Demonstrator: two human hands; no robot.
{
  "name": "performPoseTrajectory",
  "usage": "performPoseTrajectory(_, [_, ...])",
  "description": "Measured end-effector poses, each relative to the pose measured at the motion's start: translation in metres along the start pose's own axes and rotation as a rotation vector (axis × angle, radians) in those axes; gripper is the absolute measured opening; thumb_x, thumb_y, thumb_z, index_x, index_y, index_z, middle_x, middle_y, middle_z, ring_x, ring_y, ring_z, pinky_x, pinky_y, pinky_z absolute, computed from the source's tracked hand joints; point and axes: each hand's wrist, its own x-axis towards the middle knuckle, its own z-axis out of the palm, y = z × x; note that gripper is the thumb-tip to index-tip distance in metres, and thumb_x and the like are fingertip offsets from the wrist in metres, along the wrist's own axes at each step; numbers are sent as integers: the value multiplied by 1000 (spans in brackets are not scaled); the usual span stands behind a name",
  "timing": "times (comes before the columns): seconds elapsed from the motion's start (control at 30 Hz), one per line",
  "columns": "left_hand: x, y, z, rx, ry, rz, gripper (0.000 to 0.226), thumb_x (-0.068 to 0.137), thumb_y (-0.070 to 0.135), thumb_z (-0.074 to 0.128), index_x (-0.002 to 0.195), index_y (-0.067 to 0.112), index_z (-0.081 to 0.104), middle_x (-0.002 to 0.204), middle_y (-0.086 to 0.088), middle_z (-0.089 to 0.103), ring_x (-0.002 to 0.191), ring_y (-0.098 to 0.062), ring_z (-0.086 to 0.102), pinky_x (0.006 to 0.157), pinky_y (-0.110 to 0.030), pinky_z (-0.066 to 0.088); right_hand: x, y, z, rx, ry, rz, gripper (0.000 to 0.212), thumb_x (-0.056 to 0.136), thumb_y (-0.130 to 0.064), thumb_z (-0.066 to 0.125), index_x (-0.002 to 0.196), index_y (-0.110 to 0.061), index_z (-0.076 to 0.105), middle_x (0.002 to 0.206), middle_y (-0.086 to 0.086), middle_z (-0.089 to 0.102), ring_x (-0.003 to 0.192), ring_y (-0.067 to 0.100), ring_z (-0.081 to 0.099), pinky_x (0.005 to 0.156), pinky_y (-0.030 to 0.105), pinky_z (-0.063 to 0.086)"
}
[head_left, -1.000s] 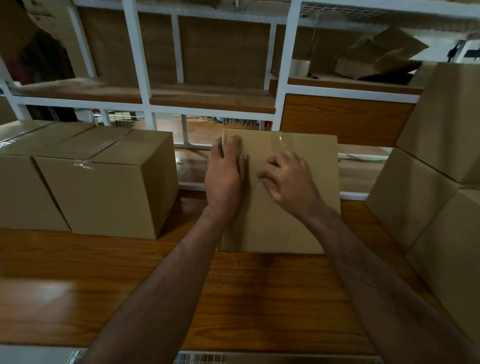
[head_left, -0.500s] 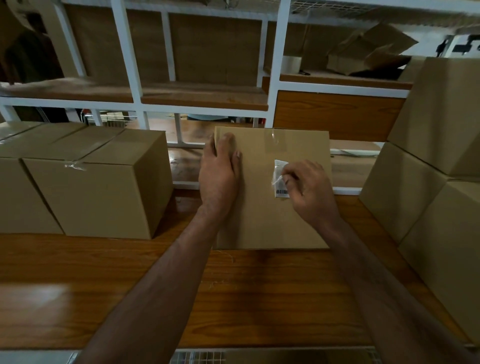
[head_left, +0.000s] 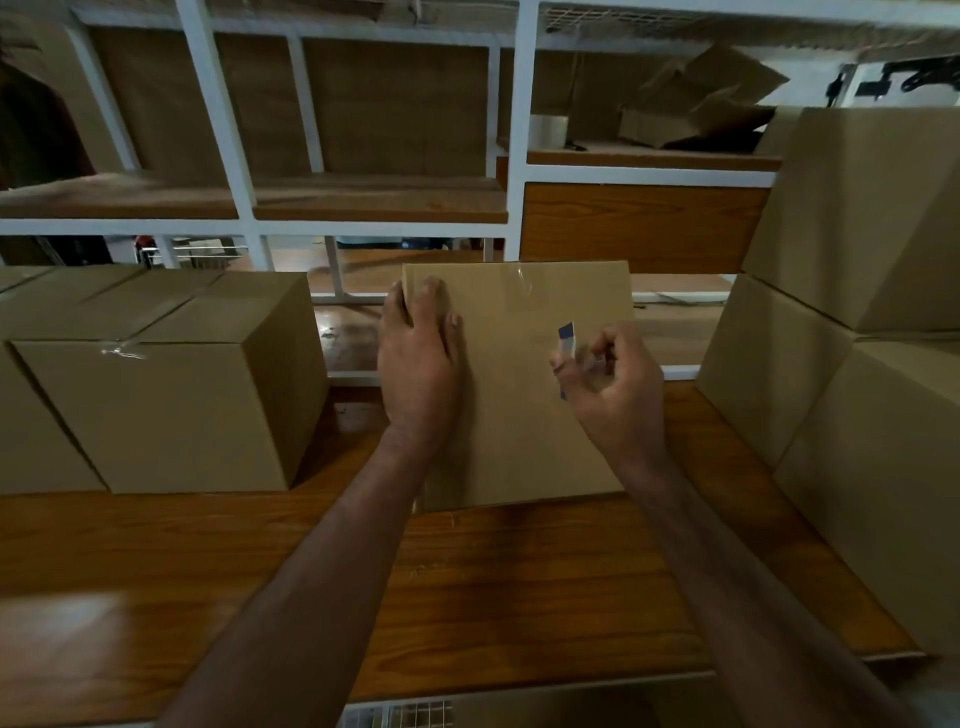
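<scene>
Cardboard box (head_left: 519, 395), flat-topped, on table (head_left: 467, 597): left hand (head_left: 420, 358) spread flat on top; right hand (head_left: 615, 384) pinching upright sticker (head_left: 566, 340) just above right half.

Seen from a head-worn camera, a worker's two arms are uncovered along the whole length in view. The left forearm (head_left: 332, 561) and right forearm (head_left: 727, 561) are lean and taper to narrow wrists. The left hand (head_left: 418, 358) and right hand (head_left: 613, 384) are bare as well. Short nails show at the left hand's fingertips, and its back and wrist look dusty. Dim light blurs finer detail on the right hand.
</scene>
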Motion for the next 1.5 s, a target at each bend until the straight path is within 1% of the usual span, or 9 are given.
performPoseTrajectory(0.17, [-4,0,-2,3,2,6,49,101,51,33,145,30,32,155,-13,30,135,-33,41,97,-59,51,-9,-3,-2,-46,39,64,25,89,-23,67,106,-9,54,89,-4,59,74,7,63,59,22,57])
performPoseTrajectory(0.3, [-11,2,-3,4,9,-10,48,102,49,36,146,32,31,157,-12,27,138,-33,38,98,-59,51,-19,-10,-10,-30,132,105,37,90,-12,70,122,-5,54,89,-7,62,74,-6,60,63,7,51])
performPoseTrajectory(0.4, [-17,2,-4,-2,15,0,48,103,49,36,147,31,30,158,-12,26,140,-33,37,99,-57,51,-29,-14,-17,-44,169,92,23,91,-10,68,113,-4,61,89,-7,63,76,-10,58,62,9,52])
performPoseTrajectory(0.57, [-33,3,-7,-15,14,-4,52,101,49,35,149,29,33,161,-13,23,143,-34,31,102,-57,47,-45,-26,-25,-54,164,38,10,93,-10,65,100,-3,66,83,-1,65,70,2,58,61,8,45])
performPoseTrajectory(0.77, [-57,-6,-11,-73,-24,15,52,102,53,34,149,32,29,163,-8,17,143,-35,29,95,-63,50,-63,-36,-28,40,76,175,11,93,-10,66,103,-5,65,84,-8,63,74,-4,62,59,8,47])
performPoseTrajectory(0.97, [-82,-10,-19,-176,-18,-15,49,102,44,37,148,27,33,160,-12,21,142,-34,31,99,-60,49,-84,-44,-32,98,-2,157,10,94,-9,64,104,-8,63,88,-3,67,77,6,66,60,17,54])
performPoseTrajectory(1.17, [-107,-22,-28,-202,-33,-38,47,102,29,47,147,21,32,158,-12,23,141,-31,32,104,-57,46,-107,-54,-28,172,-77,202,7,92,-14,58,99,-12,59,79,1,61,67,12,59,54,25,51])
performPoseTrajectory(1.3, [-122,-35,-35,-161,-65,-48,45,101,21,52,142,13,37,153,-14,29,137,-25,35,105,-45,46,-128,-61,-25,191,-132,248,15,93,-4,62,102,-15,57,80,-9,58,73,2,59,59,14,49])
performPoseTrajectory(1.5, [-155,-49,-46,-86,-105,-85,39,100,24,55,134,20,38,147,-17,32,135,-32,35,106,-48,42,-152,-67,-12,215,-163,356,13,94,-6,62,98,-18,57,76,-7,53,65,3,50,55,15,44])
